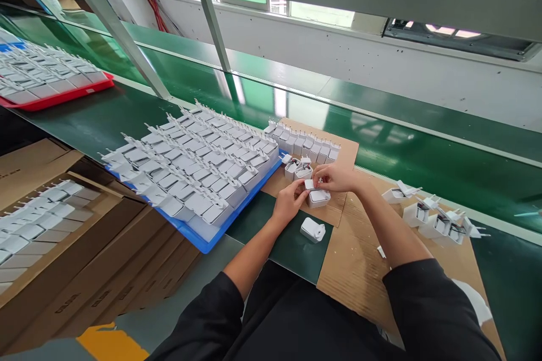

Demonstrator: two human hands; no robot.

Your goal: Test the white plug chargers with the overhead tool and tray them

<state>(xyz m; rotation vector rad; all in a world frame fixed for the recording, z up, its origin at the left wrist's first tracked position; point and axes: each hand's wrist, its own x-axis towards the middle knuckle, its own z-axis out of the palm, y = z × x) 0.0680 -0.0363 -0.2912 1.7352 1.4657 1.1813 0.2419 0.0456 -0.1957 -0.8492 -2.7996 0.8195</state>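
Over the cardboard, my left hand (289, 201) and my right hand (335, 176) meet at a small white plastic cover piece (310, 184). Fingers of both hands are closed on its edges. Just below it sits a white plug-in power adapter (318, 198), close to the fingertips. Two open adapter housings (298, 170) with wires showing stand just beyond my left hand. Nearer to my body, a single closed adapter (312, 229) lies on the green bench surface.
A blue tray (212, 240) packed with white adapters is on the left; a red tray (68, 97) stands farther off. A row of adapters (305, 144) stands behind my hands. Opened housings (440, 225) rest on cardboard (353, 271) at right. Boxes (84, 271) fill the lower left.
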